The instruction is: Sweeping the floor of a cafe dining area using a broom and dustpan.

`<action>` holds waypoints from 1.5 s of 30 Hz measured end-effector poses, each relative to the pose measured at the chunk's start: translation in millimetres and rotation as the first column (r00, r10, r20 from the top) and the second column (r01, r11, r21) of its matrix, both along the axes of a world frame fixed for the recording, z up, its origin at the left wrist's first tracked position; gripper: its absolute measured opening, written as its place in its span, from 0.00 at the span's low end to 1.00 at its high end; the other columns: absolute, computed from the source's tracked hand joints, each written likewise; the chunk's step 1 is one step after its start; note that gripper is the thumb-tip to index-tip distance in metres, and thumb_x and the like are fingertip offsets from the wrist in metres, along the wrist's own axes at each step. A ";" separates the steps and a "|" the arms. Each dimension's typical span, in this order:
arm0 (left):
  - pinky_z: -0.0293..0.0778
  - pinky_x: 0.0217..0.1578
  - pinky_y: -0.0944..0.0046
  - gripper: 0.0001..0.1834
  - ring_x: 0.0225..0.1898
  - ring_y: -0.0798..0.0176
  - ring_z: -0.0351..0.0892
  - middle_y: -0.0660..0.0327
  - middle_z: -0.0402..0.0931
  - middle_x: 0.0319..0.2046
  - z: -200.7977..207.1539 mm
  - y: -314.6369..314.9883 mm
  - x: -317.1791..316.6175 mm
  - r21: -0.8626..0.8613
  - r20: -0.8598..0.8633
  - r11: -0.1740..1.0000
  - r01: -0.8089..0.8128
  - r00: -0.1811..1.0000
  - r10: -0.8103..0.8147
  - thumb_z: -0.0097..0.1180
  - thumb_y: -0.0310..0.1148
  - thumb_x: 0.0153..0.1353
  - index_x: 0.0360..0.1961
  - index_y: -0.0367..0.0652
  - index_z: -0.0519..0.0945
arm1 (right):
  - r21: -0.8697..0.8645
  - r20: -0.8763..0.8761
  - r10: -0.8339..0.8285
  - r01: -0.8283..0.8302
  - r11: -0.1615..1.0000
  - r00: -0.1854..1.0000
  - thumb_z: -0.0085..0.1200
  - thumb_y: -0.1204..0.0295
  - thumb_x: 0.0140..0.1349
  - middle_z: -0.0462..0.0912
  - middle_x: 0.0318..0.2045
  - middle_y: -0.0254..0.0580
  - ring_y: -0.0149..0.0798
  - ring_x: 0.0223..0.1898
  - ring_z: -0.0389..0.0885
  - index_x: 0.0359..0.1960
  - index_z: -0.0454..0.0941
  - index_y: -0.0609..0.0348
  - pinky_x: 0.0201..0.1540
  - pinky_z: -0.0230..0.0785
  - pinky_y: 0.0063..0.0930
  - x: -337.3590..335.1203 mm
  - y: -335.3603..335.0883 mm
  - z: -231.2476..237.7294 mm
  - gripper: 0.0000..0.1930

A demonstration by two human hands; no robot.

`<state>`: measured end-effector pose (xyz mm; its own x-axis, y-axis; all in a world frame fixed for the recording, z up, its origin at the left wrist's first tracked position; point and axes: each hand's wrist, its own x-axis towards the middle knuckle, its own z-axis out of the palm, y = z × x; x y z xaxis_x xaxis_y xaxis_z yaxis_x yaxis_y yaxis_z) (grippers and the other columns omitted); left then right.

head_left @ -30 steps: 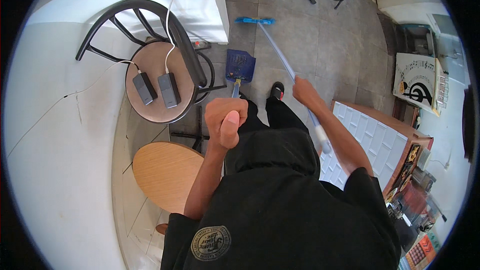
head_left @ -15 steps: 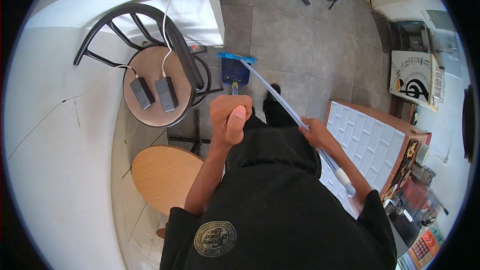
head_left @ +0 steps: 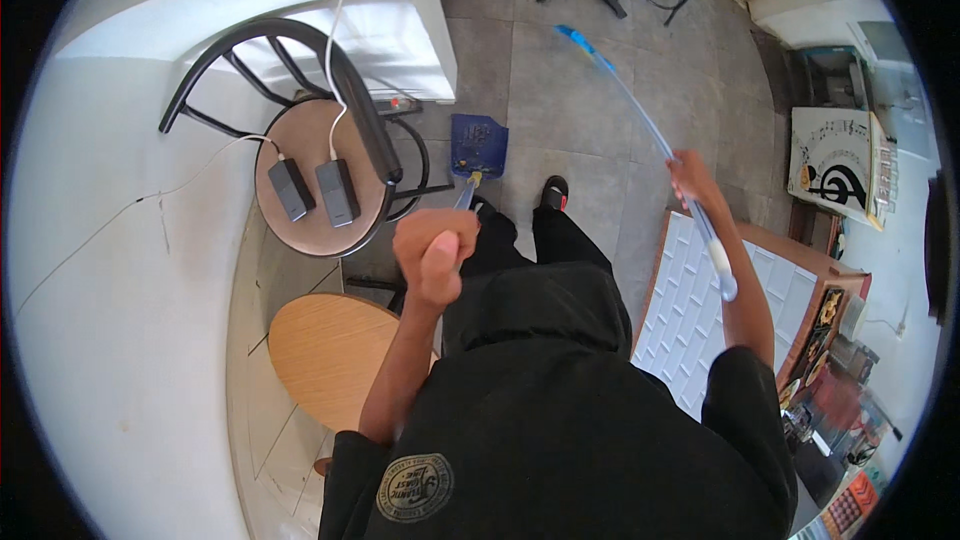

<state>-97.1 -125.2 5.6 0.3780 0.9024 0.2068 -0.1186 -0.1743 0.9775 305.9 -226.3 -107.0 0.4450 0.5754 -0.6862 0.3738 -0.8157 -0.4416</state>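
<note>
black shirt bears a round lettered badge; left hand grips dustpan.

Two hands, one broom, one dustpan, two dark boxes.

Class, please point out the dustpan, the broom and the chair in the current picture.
Dustpan (head_left: 480,144): head view, on its blue pan.
Broom (head_left: 643,118): head view, on its pale handle.
Chair (head_left: 306,130): head view, on its bare seat padding.
</note>
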 end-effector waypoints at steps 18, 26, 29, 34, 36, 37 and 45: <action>0.48 0.11 0.65 0.27 0.07 0.65 0.54 0.63 0.55 0.06 4.9 -17.1 23.7 0.072 0.120 0.950 0.303 0.943 -0.310 0.38 0.42 0.60 0.07 0.38 0.60 | -0.156 0.039 0.358 -0.348 0.924 0.933 0.51 0.76 0.47 0.79 0.22 0.63 0.58 0.25 0.81 0.30 0.71 0.76 0.28 0.75 0.44 -102.9 -14.6 -88.2 0.12; 0.49 0.13 0.64 0.20 0.09 0.63 0.57 0.63 0.55 0.09 -1.7 -13.1 29.2 0.058 0.125 0.937 0.343 0.929 -0.348 0.42 0.38 0.56 0.11 0.40 0.60 | -0.031 -0.019 0.297 -0.298 0.954 0.955 0.50 0.73 0.49 0.79 0.23 0.61 0.53 0.23 0.80 0.41 0.73 0.74 0.31 0.74 0.43 -132.2 -74.2 16.7 0.18; 0.50 0.13 0.64 0.19 0.09 0.62 0.57 0.62 0.55 0.09 -1.9 -13.9 31.2 0.048 0.090 0.941 0.336 0.936 -0.339 0.42 0.38 0.56 0.11 0.40 0.61 | -0.030 -0.039 0.234 -0.235 0.971 0.971 0.50 0.73 0.48 0.78 0.19 0.58 0.46 0.16 0.79 0.40 0.74 0.70 0.30 0.72 0.40 -120.3 -63.2 64.4 0.17; 0.47 0.12 0.66 0.25 0.08 0.66 0.54 0.64 0.53 0.07 -1.3 -14.9 38.3 0.073 0.046 0.958 0.276 0.959 -0.280 0.37 0.43 0.59 0.08 0.40 0.58 | -0.093 -0.060 0.182 -0.187 0.978 0.981 0.50 0.73 0.48 0.76 0.17 0.55 0.43 0.16 0.79 0.40 0.75 0.69 0.29 0.71 0.40 -91.6 -21.1 73.2 0.17; 0.47 0.12 0.65 0.25 0.08 0.66 0.54 0.64 0.54 0.07 -1.9 -15.2 36.7 0.084 0.023 0.951 0.296 0.954 -0.299 0.37 0.43 0.59 0.08 0.41 0.58 | -0.038 0.037 0.305 -0.304 0.952 0.952 0.51 0.73 0.47 0.78 0.21 0.60 0.51 0.23 0.80 0.38 0.75 0.69 0.32 0.71 0.43 -78.9 8.5 51.7 0.16; 0.47 0.12 0.65 0.25 0.08 0.66 0.54 0.64 0.54 0.07 -1.8 -15.2 37.9 0.085 0.019 0.952 0.293 0.955 -0.296 0.37 0.43 0.59 0.08 0.41 0.58 | 0.009 0.135 0.373 -0.377 0.926 0.918 0.51 0.73 0.47 0.78 0.23 0.62 0.55 0.27 0.80 0.36 0.75 0.70 0.35 0.71 0.45 -71.2 18.6 30.9 0.15; 0.51 0.14 0.62 0.17 0.10 0.60 0.58 0.61 0.56 0.10 -6.3 -21.9 33.2 0.043 0.029 0.946 0.321 0.946 -0.323 0.42 0.37 0.54 0.12 0.41 0.62 | 0.140 0.192 0.310 -0.339 0.930 0.931 0.49 0.72 0.50 0.78 0.22 0.60 0.50 0.19 0.80 0.37 0.75 0.69 0.28 0.73 0.40 -51.8 96.1 -95.3 0.14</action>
<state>-63.9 -147.1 -0.7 0.6391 0.7251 0.2565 -0.2088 -0.1574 0.9652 254.0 -130.2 -202.3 0.3120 0.8074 -0.5008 0.6839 -0.5567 -0.4715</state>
